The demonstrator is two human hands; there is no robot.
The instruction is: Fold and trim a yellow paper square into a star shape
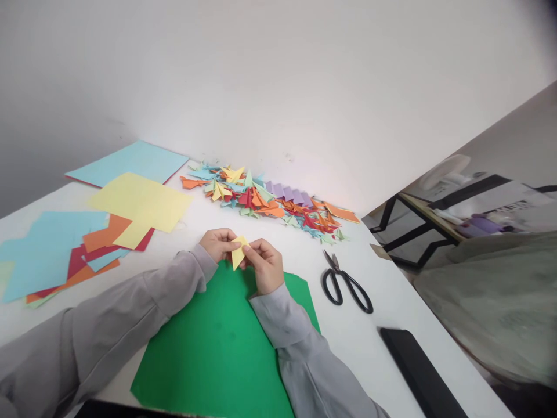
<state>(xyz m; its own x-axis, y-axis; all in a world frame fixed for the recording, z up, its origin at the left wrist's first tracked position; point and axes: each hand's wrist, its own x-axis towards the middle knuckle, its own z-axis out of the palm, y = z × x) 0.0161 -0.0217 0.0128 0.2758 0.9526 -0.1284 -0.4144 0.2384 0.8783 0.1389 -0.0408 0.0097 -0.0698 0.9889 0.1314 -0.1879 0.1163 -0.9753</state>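
Observation:
A small folded yellow paper piece (238,251) is pinched between both hands above the top edge of a large green sheet (217,348). My left hand (219,242) grips its left side with curled fingers. My right hand (264,266) holds its right side between thumb and fingertips. Both arms wear grey sleeves.
A long heap of folded coloured paper shapes (265,200) lies along the wall. Black scissors (346,281) rest right of the green sheet. Yellow (141,203), light blue (130,162) and orange sheets are stacked at left. A black flat object (418,371) lies near the white table's right edge.

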